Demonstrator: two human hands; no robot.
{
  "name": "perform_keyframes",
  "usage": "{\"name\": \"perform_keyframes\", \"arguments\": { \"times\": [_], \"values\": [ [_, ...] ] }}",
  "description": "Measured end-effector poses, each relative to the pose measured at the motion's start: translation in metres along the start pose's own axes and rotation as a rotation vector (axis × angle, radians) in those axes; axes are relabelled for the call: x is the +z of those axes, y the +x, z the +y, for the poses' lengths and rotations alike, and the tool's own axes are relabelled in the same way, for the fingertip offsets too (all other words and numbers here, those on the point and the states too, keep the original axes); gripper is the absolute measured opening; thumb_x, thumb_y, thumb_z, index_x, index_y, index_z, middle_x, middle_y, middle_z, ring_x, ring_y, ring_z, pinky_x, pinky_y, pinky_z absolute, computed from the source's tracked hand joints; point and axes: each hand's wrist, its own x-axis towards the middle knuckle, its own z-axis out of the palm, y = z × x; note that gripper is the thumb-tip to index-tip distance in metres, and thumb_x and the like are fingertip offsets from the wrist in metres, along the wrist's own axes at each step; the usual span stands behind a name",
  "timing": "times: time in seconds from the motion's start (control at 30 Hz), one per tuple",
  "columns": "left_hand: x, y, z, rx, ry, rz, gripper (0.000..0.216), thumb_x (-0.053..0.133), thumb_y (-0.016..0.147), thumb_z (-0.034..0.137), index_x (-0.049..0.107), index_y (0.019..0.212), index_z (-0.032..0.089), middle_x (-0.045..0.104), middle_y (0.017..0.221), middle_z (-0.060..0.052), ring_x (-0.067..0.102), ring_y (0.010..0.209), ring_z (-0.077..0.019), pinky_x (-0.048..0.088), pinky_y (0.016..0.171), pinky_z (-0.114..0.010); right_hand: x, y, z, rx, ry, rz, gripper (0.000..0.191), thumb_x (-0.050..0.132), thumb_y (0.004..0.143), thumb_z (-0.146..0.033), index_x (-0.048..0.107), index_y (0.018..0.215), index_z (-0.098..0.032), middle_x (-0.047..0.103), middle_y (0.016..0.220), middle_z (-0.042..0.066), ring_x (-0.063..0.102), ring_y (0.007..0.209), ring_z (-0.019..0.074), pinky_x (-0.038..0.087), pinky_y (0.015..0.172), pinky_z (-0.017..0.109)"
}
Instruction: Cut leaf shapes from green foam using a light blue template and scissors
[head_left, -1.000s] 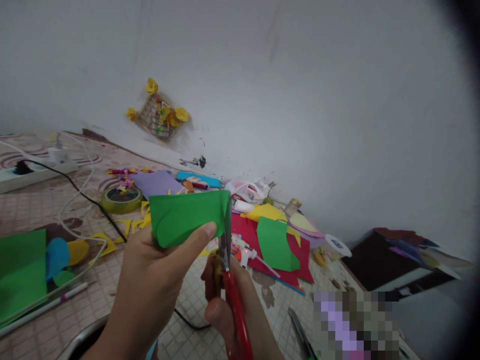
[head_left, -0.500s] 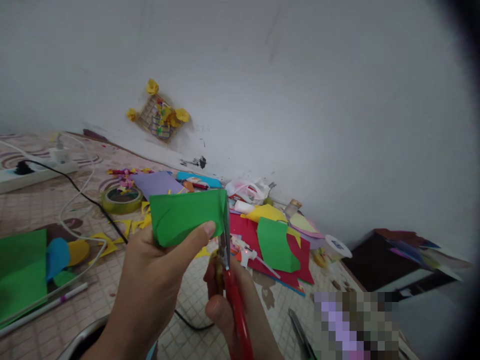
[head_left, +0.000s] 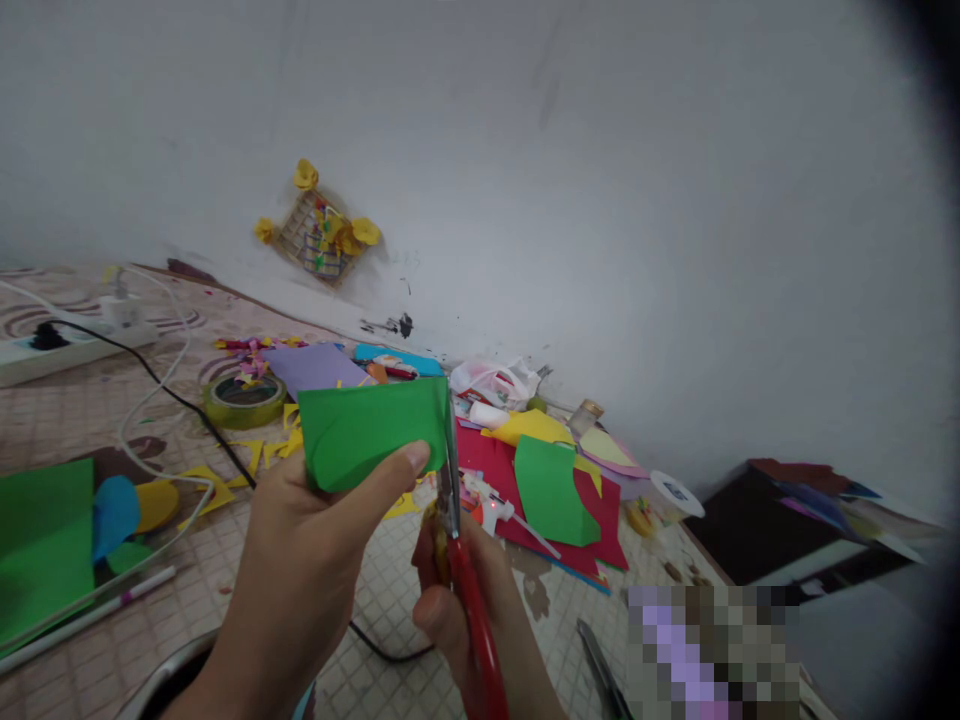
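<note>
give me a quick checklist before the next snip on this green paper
1. Left hand grips green paper, thumb pressed on its face: ok.
2. Right hand holds scissors by the red handles: ok.
3. Blades meet the paper's right edge: ok.
4. Left thumb tip clear of the blades: not ok, it sits close beside them.
5. Blades open or shut: cannot tell.
6. Glue gun, red light on, lies apart from both hands: ok.

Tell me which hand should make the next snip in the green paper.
Right, most likely: the right hand has its grip on the red scissors, blades at the edge of the green paper. The left hand pinches that paper steady.
</note>
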Motion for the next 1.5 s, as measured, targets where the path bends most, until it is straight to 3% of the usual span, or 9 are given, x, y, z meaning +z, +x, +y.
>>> {"name": "perform_keyframes", "arguments": {
  "times": [0.2, 0.33, 0.47, 0.63, 0.8, 0.93, 1.33, 1.5],
  "values": [
    [-0.012, -0.006, -0.013, -0.056, -0.113, 0.080, 0.015, 0.081, 0.073, 0.033, 0.073, 0.065, 0.023, 0.072, 0.063, 0.004, 0.062, 0.058, -0.0146, 0.055, 0.058, -0.025, -0.003, 0.004, -0.007, 0.009, 0.031, -0.043, 0.068, 0.062, 0.068, -0.089, 0.060, 0.087, -0.023, 0.050, 0.067, -0.002, 0.044, 0.058, 0.0150, 0.037, 0.053, 0.028],
    [-0.021, -0.003, -0.016, -0.121, -0.163, 0.001, 0.010, 0.086, 0.073, 0.031, 0.078, 0.078, 0.028, 0.078, 0.076, 0.008, 0.070, 0.077, -0.0141, 0.056, 0.074, -0.020, -0.017, 0.004, -0.013, 0.023, 0.033, -0.123, 0.072, 0.061, 0.071, -0.088, 0.065, 0.102, -0.023, 0.052, 0.074, -0.001, 0.048, 0.063, 0.0157, 0.040, 0.057, 0.028],
    [-0.023, 0.003, -0.015, -0.105, -0.219, -0.050, 0.011, 0.087, 0.072, 0.025, 0.080, 0.079, 0.030, 0.078, 0.075, 0.010, 0.072, 0.080, -0.0125, 0.055, 0.077, -0.016, -0.030, 0.002, -0.014, -0.059, -0.058, -0.133, 0.069, 0.060, 0.077, -0.084, 0.065, 0.113, -0.025, 0.059, 0.091, 0.004, 0.054, 0.075, 0.0198, 0.045, 0.065, 0.031],
    [-0.023, 0.005, -0.015, -0.096, -0.188, -0.100, 0.006, 0.085, 0.076, 0.030, 0.079, 0.079, 0.029, 0.080, 0.080, 0.008, 0.072, 0.081, -0.0139, 0.056, 0.079, -0.019, -0.032, 0.002, -0.017, -0.124, -0.160, -0.159, 0.067, 0.059, 0.080, -0.081, 0.062, 0.119, -0.026, 0.061, 0.093, 0.004, 0.056, 0.077, 0.0217, 0.046, 0.067, 0.033],
    [-0.029, 0.003, -0.019, -0.063, -0.077, -0.087, 0.012, 0.084, 0.076, 0.035, 0.077, 0.081, 0.027, 0.074, 0.074, 0.006, 0.064, 0.071, -0.0128, 0.053, 0.068, -0.019, -0.029, 0.006, -0.017, -0.153, -0.141, -0.179, 0.074, 0.062, 0.076, -0.082, 0.062, 0.121, -0.024, 0.062, 0.092, 0.005, 0.058, 0.077, 0.0222, 0.045, 0.063, 0.032],
    [-0.030, 0.003, -0.018, -0.098, -0.022, -0.105, 0.014, 0.085, 0.072, 0.033, 0.074, 0.074, 0.025, 0.067, 0.068, 0.006, 0.058, 0.064, -0.0127, 0.049, 0.060, -0.021, -0.031, 0.005, -0.020, -0.121, -0.159, -0.154, 0.073, 0.059, 0.078, -0.083, 0.062, 0.121, -0.024, 0.062, 0.094, 0.005, 0.058, 0.079, 0.0224, 0.046, 0.070, 0.033],
    [-0.027, 0.003, -0.014, -0.111, -0.062, -0.175, 0.007, 0.081, 0.075, 0.027, 0.075, 0.076, 0.024, 0.065, 0.067, 0.007, 0.057, 0.064, -0.0123, 0.049, 0.064, -0.021, -0.032, 0.001, -0.026, -0.089, -0.183, -0.130, 0.070, 0.056, 0.077, -0.086, 0.065, 0.115, -0.028, 0.064, 0.093, 0.006, 0.059, 0.079, 0.0258, 0.048, 0.067, 0.036],
    [-0.023, 0.005, -0.011, -0.111, -0.115, -0.198, 0.014, 0.082, 0.074, 0.026, 0.071, 0.066, 0.021, 0.066, 0.064, 0.006, 0.058, 0.063, -0.0133, 0.051, 0.065, -0.023, -0.033, 0.001, -0.023, -0.082, -0.163, -0.130, 0.072, 0.058, 0.076, -0.085, 0.063, 0.114, -0.025, 0.062, 0.094, 0.005, 0.058, 0.082, 0.0244, 0.047, 0.071, 0.034]
  ]
}}
